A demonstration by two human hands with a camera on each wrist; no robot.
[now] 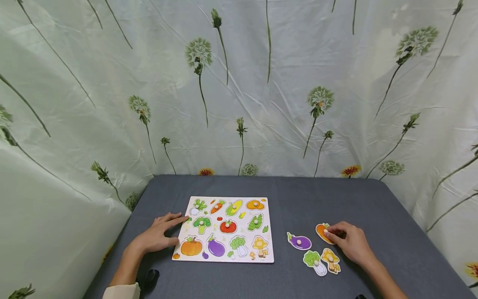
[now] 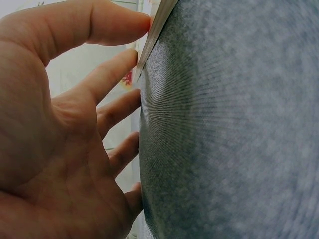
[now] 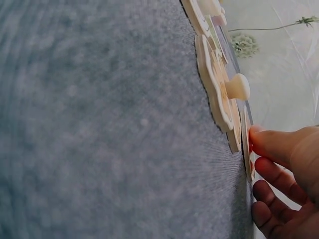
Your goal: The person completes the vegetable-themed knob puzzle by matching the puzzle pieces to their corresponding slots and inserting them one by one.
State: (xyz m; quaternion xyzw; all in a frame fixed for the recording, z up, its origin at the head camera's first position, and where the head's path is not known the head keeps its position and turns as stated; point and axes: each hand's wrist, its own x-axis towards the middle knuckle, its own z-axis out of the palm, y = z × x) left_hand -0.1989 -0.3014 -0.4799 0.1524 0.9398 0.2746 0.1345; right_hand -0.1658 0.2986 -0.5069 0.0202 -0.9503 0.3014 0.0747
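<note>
A white wooden vegetable puzzle board [image 1: 270, 249] lies on the table in the head view. My left hand [image 1: 157, 234] rests at its left edge, fingers spread, index fingertip and thumb touching the board. In the left wrist view the thumb [image 2: 114, 22] meets the board's side. With thumb and fingertips, my right hand [image 1: 349, 241] pinches the orange pumpkin piece [image 1: 320, 231] at its knob. Close by lie an eggplant piece [image 1: 304, 244], a bok choy piece [image 1: 310, 258] and a mushroom piece [image 1: 330, 257], its knob [image 3: 239, 87] standing up in the right wrist view.
Knobbed pieces such as the tomato [image 1: 228, 226] and broccoli [image 1: 202, 224] sit in the board's upper rows. Its bottom row shows pictures without knobs. A grey cloth covers the table [image 1: 231, 280]; a dandelion-print curtain [image 1: 261, 124] hangs behind. A black object [image 1: 151, 279] is near the left wrist.
</note>
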